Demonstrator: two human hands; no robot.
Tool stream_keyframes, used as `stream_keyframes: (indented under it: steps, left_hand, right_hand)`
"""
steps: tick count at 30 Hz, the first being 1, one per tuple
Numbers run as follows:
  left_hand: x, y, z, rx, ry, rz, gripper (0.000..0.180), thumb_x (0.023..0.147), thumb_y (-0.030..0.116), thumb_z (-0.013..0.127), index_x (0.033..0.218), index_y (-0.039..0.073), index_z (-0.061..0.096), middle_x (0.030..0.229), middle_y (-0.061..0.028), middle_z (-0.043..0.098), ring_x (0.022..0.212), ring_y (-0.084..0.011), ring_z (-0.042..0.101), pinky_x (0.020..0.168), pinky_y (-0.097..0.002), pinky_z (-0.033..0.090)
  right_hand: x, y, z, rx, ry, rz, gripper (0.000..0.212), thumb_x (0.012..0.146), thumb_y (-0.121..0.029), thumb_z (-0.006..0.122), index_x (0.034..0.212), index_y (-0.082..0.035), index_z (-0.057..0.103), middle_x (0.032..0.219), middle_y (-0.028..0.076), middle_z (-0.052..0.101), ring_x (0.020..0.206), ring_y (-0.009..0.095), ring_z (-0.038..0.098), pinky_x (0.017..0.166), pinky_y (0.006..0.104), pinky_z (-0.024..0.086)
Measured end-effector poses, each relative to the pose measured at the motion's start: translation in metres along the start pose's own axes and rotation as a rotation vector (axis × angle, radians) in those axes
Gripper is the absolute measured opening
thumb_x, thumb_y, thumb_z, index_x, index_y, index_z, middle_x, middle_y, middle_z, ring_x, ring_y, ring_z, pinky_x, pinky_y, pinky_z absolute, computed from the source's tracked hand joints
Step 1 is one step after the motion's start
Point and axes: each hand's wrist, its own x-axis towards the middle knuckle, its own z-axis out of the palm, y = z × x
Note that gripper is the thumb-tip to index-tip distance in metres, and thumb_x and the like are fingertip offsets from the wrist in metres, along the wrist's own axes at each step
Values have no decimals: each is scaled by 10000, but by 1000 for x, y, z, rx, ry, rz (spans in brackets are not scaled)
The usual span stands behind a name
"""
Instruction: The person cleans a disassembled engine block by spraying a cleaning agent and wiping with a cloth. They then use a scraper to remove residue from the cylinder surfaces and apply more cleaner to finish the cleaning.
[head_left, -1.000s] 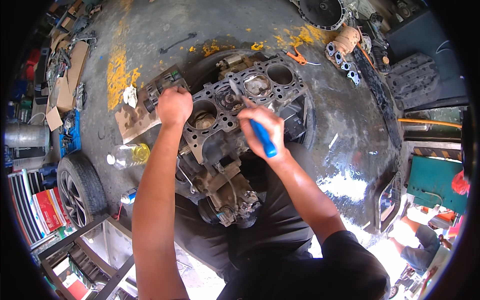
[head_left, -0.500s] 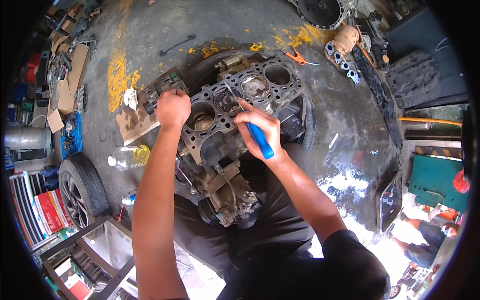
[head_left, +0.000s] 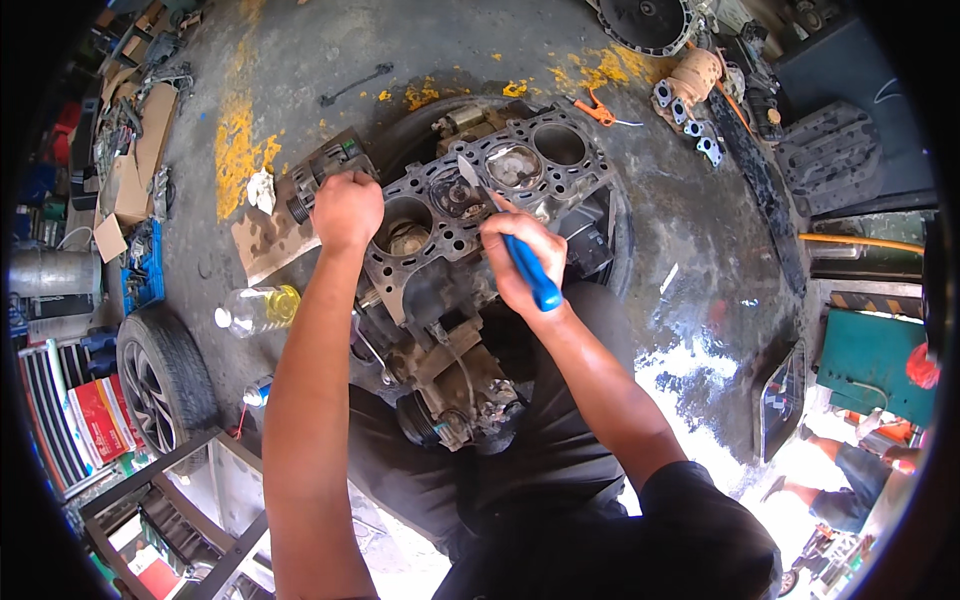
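An engine block (head_left: 412, 284) with open round cylinders stands between my knees. My right hand (head_left: 524, 250) is closed round the blue handle of a knife (head_left: 533, 275). Its pointed metal blade reaches over a dark, dirty piston (head_left: 458, 197) in one of the middle cylinders; whether the tip touches is too small to tell. At the block's left end rests my left hand (head_left: 347, 208) in a fist, beside an alternator-like part (head_left: 302, 190). What its fingers grip, if anything, is hidden. One neighbouring piston (head_left: 514, 166) looks pale and crusted.
Under the block lies a tyre (head_left: 622, 262). Stained cardboard (head_left: 268, 252) and a bottle of yellow liquid (head_left: 262, 311) are to the left, near a wheel (head_left: 165, 375). An orange clamp (head_left: 597, 109) lies beyond the block. Another person's leg (head_left: 850, 475) shows at the lower right.
My right hand has shifted slightly to the right with the knife, and the blade now shows broader over the piston. The left fist stays at the block's end.
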Motion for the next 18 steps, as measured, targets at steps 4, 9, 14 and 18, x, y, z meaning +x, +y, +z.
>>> stream_keyframes:
  steps: [4,9,14,18]
  left_hand:
    - [-3,2,0,9,-5,-25,359,897,269,477,952,52,759,1060,-217,716,1026,-419,670,947,-486,508]
    - [-6,5,-4,1,16,-25,355,895,265,482,951,50,760,1059,-215,717,1027,-416,670,944,-483,509]
    - [-4,4,-2,6,7,-26,351,896,265,483,959,61,761,1056,-214,718,1032,-416,668,947,-483,503]
    - [-2,3,-3,7,2,-9,353,897,269,482,968,61,758,1055,-214,718,1035,-416,667,948,-484,503]
  right_hand:
    - [3,-14,-12,81,-36,312,154,821,106,705,896,-26,673,814,120,698,928,275,747,852,324,552]
    - [5,1,-11,86,12,148,107,883,64,701,918,-34,676,828,58,706,913,167,726,879,305,530]
    - [-3,-7,-4,72,-22,156,166,827,110,697,909,-33,679,854,108,728,930,209,738,876,346,562]
    - [0,-15,-1,80,-18,99,141,850,82,715,930,-32,694,905,104,744,901,168,731,813,286,547]
